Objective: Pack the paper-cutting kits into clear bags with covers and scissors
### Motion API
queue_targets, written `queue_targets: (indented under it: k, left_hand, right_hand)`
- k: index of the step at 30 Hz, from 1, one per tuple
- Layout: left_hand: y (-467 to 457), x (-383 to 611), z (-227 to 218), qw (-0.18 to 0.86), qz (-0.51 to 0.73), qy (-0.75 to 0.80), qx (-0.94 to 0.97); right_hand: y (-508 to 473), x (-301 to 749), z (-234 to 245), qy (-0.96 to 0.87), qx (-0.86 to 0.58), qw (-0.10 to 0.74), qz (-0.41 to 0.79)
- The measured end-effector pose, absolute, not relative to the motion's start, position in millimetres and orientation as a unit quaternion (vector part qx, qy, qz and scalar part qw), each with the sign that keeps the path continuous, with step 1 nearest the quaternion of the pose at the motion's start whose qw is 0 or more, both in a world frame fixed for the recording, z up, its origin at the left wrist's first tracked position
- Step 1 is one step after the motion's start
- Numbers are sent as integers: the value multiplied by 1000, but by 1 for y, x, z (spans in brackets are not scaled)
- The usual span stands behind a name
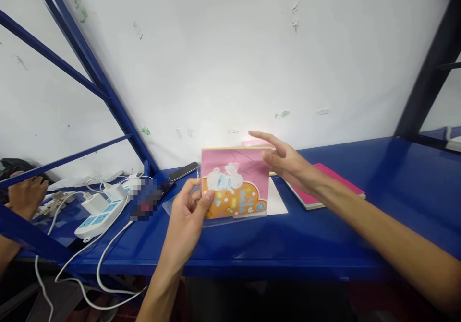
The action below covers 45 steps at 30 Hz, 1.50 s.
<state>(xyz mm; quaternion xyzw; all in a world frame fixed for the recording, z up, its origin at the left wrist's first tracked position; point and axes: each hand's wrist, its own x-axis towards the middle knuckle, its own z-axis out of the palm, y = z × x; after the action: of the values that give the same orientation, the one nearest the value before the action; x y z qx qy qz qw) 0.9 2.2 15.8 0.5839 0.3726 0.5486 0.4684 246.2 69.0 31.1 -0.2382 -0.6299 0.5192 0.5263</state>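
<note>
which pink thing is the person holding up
The pink and orange rabbit card in the left hand, inside a clear plastic sleeve. The pink notebook, by contrast, lies flat on the blue shelf, unheld.

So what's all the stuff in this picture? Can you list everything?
blue shelf: 1, blue, under everything
wall: 1, white with marks, behind the shelf
frame bar: several, dark blue, at the left
rabbit card: 1, pink and orange, in the left hand
plastic sleeve: 1, clear, at the card
notebook: 1, pink, right of the card
paper sheet: 1, white, behind the card
phone: 1, black, left of the card
power strip: 1, white and blue, on the shelf's left
chargers: 2, white, on the power strip
cables: several, white, hanging over the shelf's front
other person's hand: 1, far left
left hand: 1, holding the rabbit card
right hand: 1, open, beside the card's top corner
</note>
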Motion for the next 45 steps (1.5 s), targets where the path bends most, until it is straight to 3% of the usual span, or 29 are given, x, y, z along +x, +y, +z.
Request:
queue_targets:
  k: [4, 6, 13, 19, 23, 27, 31, 34, 36, 40, 45]
  left_hand:
    - [4, -4, 18, 478, 579, 353, 558]
    - [2, -6, 20, 466, 583, 364, 557]
    - [-1, -7, 27, 412, 586, 408, 566]
    - [3, -30, 32, 489, 512, 410, 575]
    - [1, -49, 35, 516, 435, 418, 608]
    - [-2, -56, 39, 489, 412, 437, 633]
    - [-4, -68, 46, 416, 367, 461, 693]
    - [-6, -83, 51, 348, 317, 491, 733]
    - [-8, -89, 53, 321, 291, 507, 745]
    - [-11, -86, 53, 304, 315, 508, 742]
    - [-9, -70, 49, 285, 387, 505, 717]
  right_hand:
    - [70, 243, 25, -695, -246, 410, 537]
    - [70, 238, 19, -715, -256, 394, 518]
    - [68, 225, 5, -732, -246, 404, 491]
    - [69, 230, 5, -756, -222, 376, 487]
    - [76, 239, 14, -731, -157, 408, 524]
    - [81, 240, 13, -699, -203, 456, 512]
    - [86, 233, 0, -771, -315, 443, 330]
    - [96, 221, -9, -845, -381, 358, 113]
    - [109, 210, -11, -873, -395, 285, 34]
    - [144, 179, -9, -897, -402, 183, -14]
    - [167, 148, -10, -905, -399, 147, 29]
